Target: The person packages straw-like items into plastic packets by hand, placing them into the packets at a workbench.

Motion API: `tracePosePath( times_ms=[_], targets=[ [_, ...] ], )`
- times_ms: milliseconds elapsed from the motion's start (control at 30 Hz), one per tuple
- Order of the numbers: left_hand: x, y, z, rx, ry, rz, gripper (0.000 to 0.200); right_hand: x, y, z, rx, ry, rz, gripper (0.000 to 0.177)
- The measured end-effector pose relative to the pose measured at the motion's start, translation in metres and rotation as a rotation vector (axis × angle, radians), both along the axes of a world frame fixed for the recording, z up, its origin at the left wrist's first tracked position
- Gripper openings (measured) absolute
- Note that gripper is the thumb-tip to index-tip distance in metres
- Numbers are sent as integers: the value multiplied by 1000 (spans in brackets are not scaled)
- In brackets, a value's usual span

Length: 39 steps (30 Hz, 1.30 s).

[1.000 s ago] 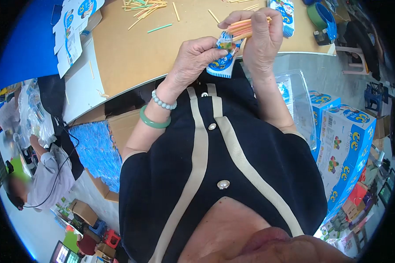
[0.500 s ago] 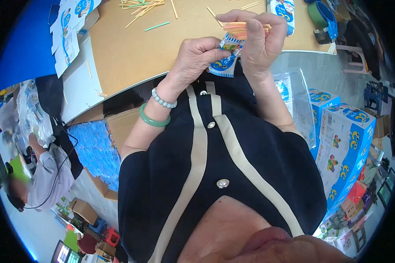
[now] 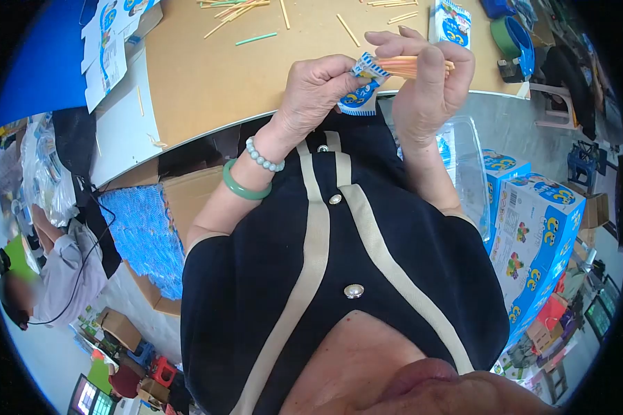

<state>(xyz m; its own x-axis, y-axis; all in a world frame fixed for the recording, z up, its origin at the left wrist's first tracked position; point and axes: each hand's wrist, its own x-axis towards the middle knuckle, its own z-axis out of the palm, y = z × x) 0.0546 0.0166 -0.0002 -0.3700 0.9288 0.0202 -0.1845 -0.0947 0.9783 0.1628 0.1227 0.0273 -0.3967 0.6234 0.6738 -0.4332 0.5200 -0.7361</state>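
Observation:
A small blue and white packet (image 3: 358,101) is pinched between the thumb and fingers of my left hand (image 3: 313,93), over the table's near edge. My right hand (image 3: 432,93) grips a bundle of thin pink and orange sticks (image 3: 403,66) between thumb and fingers. The sticks lie sideways, their left ends at the packet's opening. Whether the ends are inside it is hard to tell. Loose yellow sticks (image 3: 348,30) and a green stick (image 3: 256,39) lie on the brown table top (image 3: 201,83).
Another packet (image 3: 451,24) and a green tape roll on a blue dispenser (image 3: 512,43) lie at the back right. Blue boxes (image 3: 533,235) and a clear tray (image 3: 472,159) stand at the right. A box of blue wrappers (image 3: 142,235) and another person (image 3: 66,270) are at the left.
The stick bundle and my right hand have moved right and slightly down. The packet's upper end now tilts toward the sticks, and more of the sticks' length shows.

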Motion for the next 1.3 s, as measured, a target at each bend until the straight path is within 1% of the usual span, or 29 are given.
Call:
tracePosePath(
  times_ms=[167, 267, 433, 567, 667, 700, 800, 967, 1067, 1233, 1300],
  targets=[
    [-1, -2, 2, 13, 36, 44, 15, 1, 0, 7, -111, -79, 79, 15],
    [-2, -3, 0, 23, 88, 46, 16, -1, -2, 11, -261, -79, 75, 16],
    [-5, -2, -4, 27, 94, 26, 15, 0, 8, 13, -244, -67, 152, 15],
    [-6, -2, -8, 52, 47, 21, 14, -1, 11, 17, -187, -148, 172, 13],
    [-7, -2, -7, 36, 56, 31, 14, -2, 16, 15, -16, -150, 215, 13],
    [-8, -2, -6, 37, 55, 32, 14, -3, 17, 15, -15, -150, 216, 13],
    [-7, -2, -2, -11, 35, 52, 14, -5, 16, 16, 140, -150, 217, 12],
    [-9, -1, -3, -52, 56, 72, 13, -6, 16, 16, 161, -143, 199, 12],
    [-10, -1, -7, -7, 56, 83, 13, -7, 14, 14, 78, -91, 189, 12],
    [-8, -1, -6, 20, 84, 103, 13, -7, 13, 15, 84, -146, 181, 14],
    [-7, -1, -5, 45, 101, 115, 13, -9, 11, 17, -25, -172, 199, 17]
  ],
)
